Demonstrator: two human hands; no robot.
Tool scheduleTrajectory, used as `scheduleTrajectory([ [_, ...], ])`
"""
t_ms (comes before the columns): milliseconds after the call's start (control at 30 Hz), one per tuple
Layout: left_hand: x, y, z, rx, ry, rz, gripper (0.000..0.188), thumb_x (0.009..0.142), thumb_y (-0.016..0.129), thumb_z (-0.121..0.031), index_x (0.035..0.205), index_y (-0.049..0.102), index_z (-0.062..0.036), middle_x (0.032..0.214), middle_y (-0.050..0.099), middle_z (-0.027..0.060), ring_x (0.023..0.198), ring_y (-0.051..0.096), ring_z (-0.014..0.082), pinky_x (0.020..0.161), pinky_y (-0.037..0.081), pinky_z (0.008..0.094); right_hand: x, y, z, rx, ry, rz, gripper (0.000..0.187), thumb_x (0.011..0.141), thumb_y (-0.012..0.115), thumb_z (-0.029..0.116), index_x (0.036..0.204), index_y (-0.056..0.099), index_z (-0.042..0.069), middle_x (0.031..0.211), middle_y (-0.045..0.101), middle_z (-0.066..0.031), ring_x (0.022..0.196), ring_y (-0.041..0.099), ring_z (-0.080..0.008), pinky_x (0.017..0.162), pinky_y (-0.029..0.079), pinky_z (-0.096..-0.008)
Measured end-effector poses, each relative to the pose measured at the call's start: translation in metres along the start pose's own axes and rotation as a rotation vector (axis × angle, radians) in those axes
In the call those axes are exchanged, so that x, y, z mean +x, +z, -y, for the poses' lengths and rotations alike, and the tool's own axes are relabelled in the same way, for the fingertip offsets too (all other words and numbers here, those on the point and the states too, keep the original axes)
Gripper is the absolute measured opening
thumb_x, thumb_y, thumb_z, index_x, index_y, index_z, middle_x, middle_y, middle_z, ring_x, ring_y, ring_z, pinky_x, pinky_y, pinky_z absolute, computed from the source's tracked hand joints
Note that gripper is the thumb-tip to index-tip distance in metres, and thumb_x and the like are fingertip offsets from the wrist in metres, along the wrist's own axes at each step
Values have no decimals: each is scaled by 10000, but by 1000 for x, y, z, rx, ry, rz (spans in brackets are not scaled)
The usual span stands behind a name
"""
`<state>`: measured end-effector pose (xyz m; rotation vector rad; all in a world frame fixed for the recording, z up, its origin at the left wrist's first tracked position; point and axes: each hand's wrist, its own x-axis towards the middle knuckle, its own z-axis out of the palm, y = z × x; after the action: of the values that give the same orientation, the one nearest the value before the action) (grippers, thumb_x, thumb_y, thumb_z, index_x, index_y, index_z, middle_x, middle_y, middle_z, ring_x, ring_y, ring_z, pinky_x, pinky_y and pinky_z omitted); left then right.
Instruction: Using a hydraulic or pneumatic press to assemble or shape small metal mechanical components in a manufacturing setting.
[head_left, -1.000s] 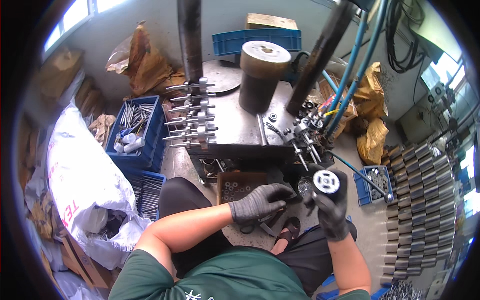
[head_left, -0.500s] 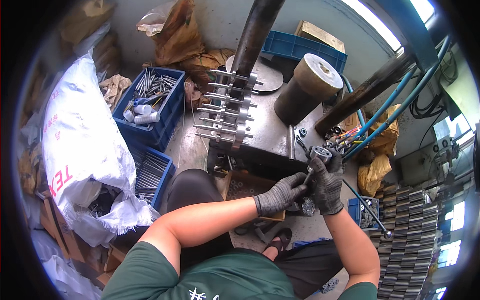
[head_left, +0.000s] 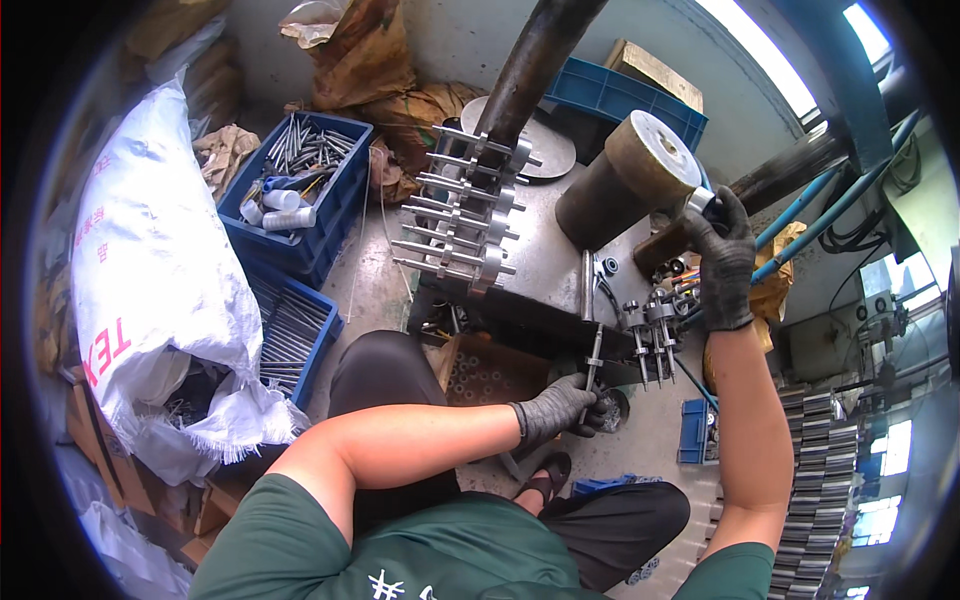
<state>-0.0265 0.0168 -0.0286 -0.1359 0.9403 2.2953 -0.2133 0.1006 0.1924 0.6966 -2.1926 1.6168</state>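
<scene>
Both my hands wear dark grey gloves. My left hand (head_left: 562, 408), low in front of the bench, is closed around a thin metal shaft (head_left: 596, 355) that sticks up from the fingers. Raised beside the big steel cylinder (head_left: 640, 165), my right hand (head_left: 728, 262) has its fingers closed on a short silver cylindrical piece (head_left: 701, 199). Whether that piece is hollow cannot be told. Between the hands, several shafts with round collars (head_left: 652, 318) stand at the bench corner. More collared shafts (head_left: 478, 215) are lined up along the left side of the metal bench top (head_left: 545, 290).
A dark upright post (head_left: 530, 75) rises behind the bench. Blue bins (head_left: 335, 235) with metal rods stand left, near a white woven sack (head_left: 165, 270). A box of rings (head_left: 490, 372) sits below the bench. Blue hoses (head_left: 800, 225) and stacked metal parts (head_left: 815, 480) are right.
My right hand has left the left one and moved up to the big cylinder, with a silver piece in its fingers. My left hand has dropped slightly, holding the shaft upright.
</scene>
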Motion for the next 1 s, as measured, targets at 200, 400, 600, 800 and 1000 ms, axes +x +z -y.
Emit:
scheduleTrajectory([
  [200,5,-1,-7,-77,-83,-71,146,1033,522,-144,1166,510,-85,1062,680,141,928,740,309,707,648,438,60,-23,-22,-274,-42,30,562,845,870,192,1291,632,-54,1053,739,-98,924,690,-161,848,562,-303],
  [400,12,-5,-9,-136,-48,-102,127,1053,501,-133,1170,509,-84,1060,677,148,910,731,296,702,650,428,96,-15,-25,-520,-75,119,493,849,843,285,1222,709,-8,1057,768,-141,950,716,-173,883,563,-313],
  [600,19,-11,-22,-23,59,-164,202,1064,531,-169,1229,526,-54,1013,678,135,792,707,232,673,629,385,113,9,-20,-477,29,213,439,857,793,112,1257,682,-32,1072,740,-101,948,677,-137,882,558,-281],
  [800,35,-25,-33,-76,119,-186,237,1049,572,-192,1213,573,-20,908,682,90,732,685,187,665,588,343,132,17,-17,-580,33,286,551,847,824,368,1229,712,-14,1027,762,-150,954,716,-209,891,557,-332],
  [1000,23,-20,-53,22,117,-220,239,1007,613,-152,1197,586,-11,922,685,97,719,673,180,649,573,332,130,-3,-17,-527,7,302,519,871,798,335,1246,703,-11,1057,755,-147,950,713,-203,883,557,-324],
])
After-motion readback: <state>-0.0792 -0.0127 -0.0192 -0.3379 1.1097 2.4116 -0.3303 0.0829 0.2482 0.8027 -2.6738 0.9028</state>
